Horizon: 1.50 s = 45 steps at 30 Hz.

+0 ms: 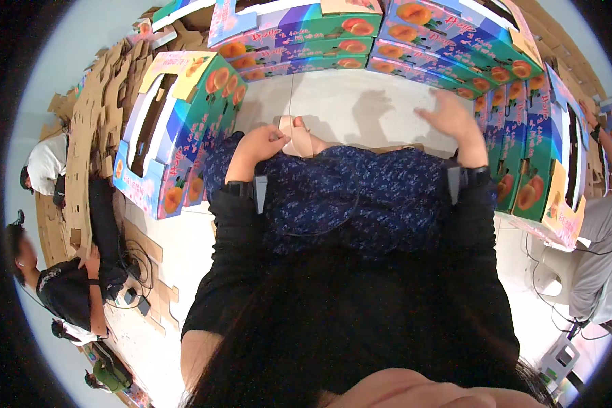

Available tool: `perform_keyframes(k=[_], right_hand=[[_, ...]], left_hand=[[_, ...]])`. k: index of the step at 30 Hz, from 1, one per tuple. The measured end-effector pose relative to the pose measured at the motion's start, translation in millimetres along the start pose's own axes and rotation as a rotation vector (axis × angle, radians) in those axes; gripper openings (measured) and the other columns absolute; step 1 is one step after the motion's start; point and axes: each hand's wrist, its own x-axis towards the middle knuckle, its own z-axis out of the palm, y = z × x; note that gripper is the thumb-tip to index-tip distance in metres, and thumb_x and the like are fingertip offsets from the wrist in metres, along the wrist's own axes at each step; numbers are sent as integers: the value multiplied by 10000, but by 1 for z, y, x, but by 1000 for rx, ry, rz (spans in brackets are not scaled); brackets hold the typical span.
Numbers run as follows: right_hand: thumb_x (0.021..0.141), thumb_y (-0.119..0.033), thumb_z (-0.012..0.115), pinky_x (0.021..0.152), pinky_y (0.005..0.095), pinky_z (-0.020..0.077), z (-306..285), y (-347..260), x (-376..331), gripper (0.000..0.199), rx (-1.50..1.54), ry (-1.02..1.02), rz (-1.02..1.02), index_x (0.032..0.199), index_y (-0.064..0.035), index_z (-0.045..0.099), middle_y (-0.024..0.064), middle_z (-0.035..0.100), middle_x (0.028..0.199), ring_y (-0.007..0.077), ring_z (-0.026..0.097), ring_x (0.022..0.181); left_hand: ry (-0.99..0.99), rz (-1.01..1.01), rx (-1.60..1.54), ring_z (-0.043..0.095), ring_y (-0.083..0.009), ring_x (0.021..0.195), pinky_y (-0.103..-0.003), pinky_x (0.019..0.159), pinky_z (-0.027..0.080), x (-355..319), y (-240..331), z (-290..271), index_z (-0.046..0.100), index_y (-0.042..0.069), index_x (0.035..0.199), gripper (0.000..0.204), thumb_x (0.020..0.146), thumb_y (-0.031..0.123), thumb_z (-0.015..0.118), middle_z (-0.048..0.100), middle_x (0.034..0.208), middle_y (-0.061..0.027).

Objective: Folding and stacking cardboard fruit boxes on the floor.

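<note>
My left hand [257, 145] is at the left of my lap, fingers curled together beside the beige sandal strap [297, 144] on my foot. What the fingertips hold, if anything, is too small to make out. Raised over the pale floor on the right is my right hand [452, 121], slightly blurred, its fingers apart and nothing in them. It is nearest to the colourful fruit-printed cartons [517, 129] standing at the right. Another fruit-printed carton [190, 136] with a long handle opening stands to the left of my left hand.
Stacked fruit-printed cartons [296, 51] and more cartons [449, 51] line the far side. Flat brown cardboard [102, 115] is piled at the left. A person in black [68, 292] works beside it, with cables [139, 265] on the floor. Another person's grey-clothed leg [595, 265] is at right.
</note>
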Motion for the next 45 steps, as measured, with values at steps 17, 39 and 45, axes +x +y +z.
perform_keyframes(k=[17,39,45], right_hand=[[738,-388,728,1070,516,294,9,65,62,866,147,769,72,1468,-202,301,362,191,1458,497,234,1352],[710,-316,736,1076,514,293,5,74,63,823,233,818,-7,1433,-203,360,369,233,1439,513,256,1333],[730,-317,735,1075,503,294,8,76,68,824,256,821,-15,1446,-208,341,375,241,1433,487,261,1345]], left_hand=[[-26,-101,107,582,-207,630,-324,596,460,10,-2,-1,658,17,901,358,808,362,690,620,699,-108],[-53,-147,137,619,-264,623,-349,585,469,5,13,-5,680,45,919,336,779,351,694,623,670,-119],[-81,-172,156,586,-235,614,-351,574,441,5,23,-8,663,41,944,342,824,361,672,611,675,-121]])
